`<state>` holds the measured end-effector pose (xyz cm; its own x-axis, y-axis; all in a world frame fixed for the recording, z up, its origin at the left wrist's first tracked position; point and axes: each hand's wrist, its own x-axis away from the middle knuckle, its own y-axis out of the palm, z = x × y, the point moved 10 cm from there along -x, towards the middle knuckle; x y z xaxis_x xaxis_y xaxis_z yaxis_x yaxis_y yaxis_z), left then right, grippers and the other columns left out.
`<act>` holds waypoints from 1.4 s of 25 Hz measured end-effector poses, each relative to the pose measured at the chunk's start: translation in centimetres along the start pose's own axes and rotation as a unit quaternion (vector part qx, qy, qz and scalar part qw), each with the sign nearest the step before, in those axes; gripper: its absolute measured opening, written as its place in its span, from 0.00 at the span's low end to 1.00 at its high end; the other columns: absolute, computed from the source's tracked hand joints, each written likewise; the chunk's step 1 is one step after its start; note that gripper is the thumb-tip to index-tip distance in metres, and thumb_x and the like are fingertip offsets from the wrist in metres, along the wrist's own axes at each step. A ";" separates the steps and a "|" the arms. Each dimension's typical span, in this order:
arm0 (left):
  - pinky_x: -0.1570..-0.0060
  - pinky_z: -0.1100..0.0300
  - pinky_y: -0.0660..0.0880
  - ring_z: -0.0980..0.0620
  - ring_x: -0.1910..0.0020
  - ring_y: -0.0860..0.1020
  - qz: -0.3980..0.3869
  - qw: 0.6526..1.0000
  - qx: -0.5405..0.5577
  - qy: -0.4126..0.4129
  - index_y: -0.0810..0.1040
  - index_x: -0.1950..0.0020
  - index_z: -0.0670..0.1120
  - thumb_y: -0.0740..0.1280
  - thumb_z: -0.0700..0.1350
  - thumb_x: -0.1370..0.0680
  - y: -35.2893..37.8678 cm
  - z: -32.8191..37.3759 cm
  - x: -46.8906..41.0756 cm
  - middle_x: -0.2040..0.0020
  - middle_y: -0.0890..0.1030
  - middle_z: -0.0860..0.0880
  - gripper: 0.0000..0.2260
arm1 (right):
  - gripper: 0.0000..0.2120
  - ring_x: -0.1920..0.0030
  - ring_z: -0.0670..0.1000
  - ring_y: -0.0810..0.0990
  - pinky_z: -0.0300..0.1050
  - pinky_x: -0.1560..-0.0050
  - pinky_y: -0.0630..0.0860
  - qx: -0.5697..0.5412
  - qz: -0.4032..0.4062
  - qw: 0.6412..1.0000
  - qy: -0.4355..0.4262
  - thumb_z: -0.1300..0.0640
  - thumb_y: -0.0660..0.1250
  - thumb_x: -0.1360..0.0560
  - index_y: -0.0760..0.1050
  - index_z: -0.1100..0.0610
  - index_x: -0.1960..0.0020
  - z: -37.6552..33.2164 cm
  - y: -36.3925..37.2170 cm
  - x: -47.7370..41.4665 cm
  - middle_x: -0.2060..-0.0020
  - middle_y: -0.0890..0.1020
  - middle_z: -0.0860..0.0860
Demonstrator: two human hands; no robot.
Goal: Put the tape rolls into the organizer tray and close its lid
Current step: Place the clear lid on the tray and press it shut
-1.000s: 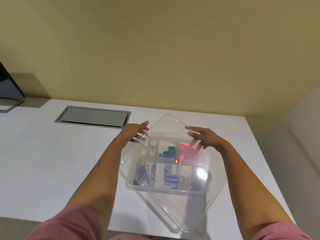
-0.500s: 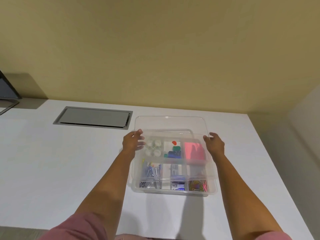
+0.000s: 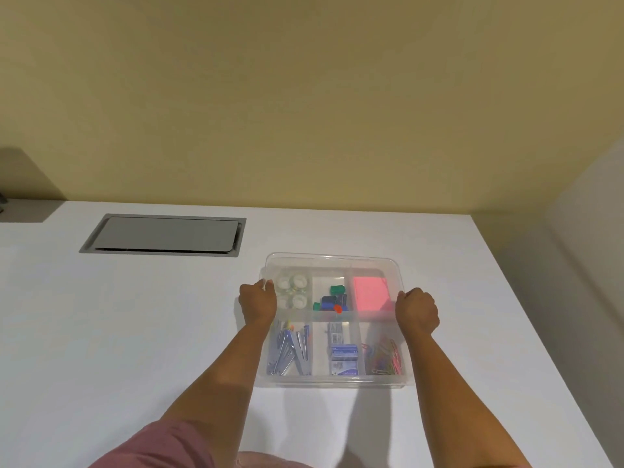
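On the white bench [image 3: 135,332], my left hand [image 3: 257,304] grips the left edge of the clear lid [image 3: 332,260] lying flat on the organizer tray [image 3: 334,381], the tape rolls [image 3: 293,291] sit in its far-left compartment, and my right hand [image 3: 417,309] grips the right edge.

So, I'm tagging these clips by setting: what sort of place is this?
Probably an office: a white desk with a grey flush cable hatch, and a clear organizer tray of paper clips, staples and sticky notes.
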<state>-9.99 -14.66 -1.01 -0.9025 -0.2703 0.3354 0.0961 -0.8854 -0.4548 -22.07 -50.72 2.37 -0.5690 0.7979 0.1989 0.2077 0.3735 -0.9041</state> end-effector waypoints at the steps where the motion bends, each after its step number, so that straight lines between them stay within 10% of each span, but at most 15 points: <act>1: 0.40 0.40 0.73 0.31 0.39 0.74 0.006 1.000 -0.001 -0.004 0.76 0.41 0.30 0.62 0.45 0.20 0.0 -0.3 0.1 0.40 0.76 0.28 0.18 | 0.17 0.44 0.61 0.79 0.52 0.46 0.77 0.009 -0.003 1.000 0.001 0.53 0.58 0.19 0.76 0.65 0.42 0.1 0.1 -0.1 0.45 0.80 0.61; 6: 0.43 0.38 0.74 0.28 0.42 0.73 0.016 1.000 -0.011 -0.002 0.76 0.49 0.28 0.61 0.43 0.21 -0.2 0.0 -0.3 0.45 0.75 0.26 0.16 | 0.19 0.40 0.62 0.77 0.53 0.40 0.74 -0.060 -0.020 0.998 0.012 0.51 0.55 0.18 0.75 0.64 0.38 0.0 0.7 -1.6 0.41 0.79 0.61; 10: 0.61 0.55 0.67 0.41 0.63 0.69 -0.016 0.999 -0.026 0.023 0.69 0.71 0.38 0.58 0.42 0.20 0.7 2.3 -1.2 0.71 0.69 0.42 0.19 | 0.19 0.41 0.62 0.76 0.50 0.42 0.73 -0.161 -0.077 0.984 -0.009 0.56 0.52 0.17 0.77 0.66 0.42 -1.6 1.6 -3.6 0.42 0.80 0.64; 35: 0.52 0.56 0.67 0.44 0.56 0.71 -0.014 0.987 0.007 -0.163 0.65 0.72 0.44 0.63 0.53 0.22 3.2 -0.5 -6.9 0.69 0.69 0.48 0.22 | 0.21 0.54 0.60 0.76 0.53 0.42 0.75 -0.377 -0.065 0.906 0.178 0.49 0.69 0.26 0.79 0.68 0.49 -1.0 5.1 -6.8 0.51 0.80 0.67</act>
<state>-3.67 -15.43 -5.18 -0.7228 -0.3510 0.5953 0.0809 -0.8985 -0.4316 -16.38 -53.78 -3.21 -0.3620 0.7758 0.5168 0.7190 0.5852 -0.3749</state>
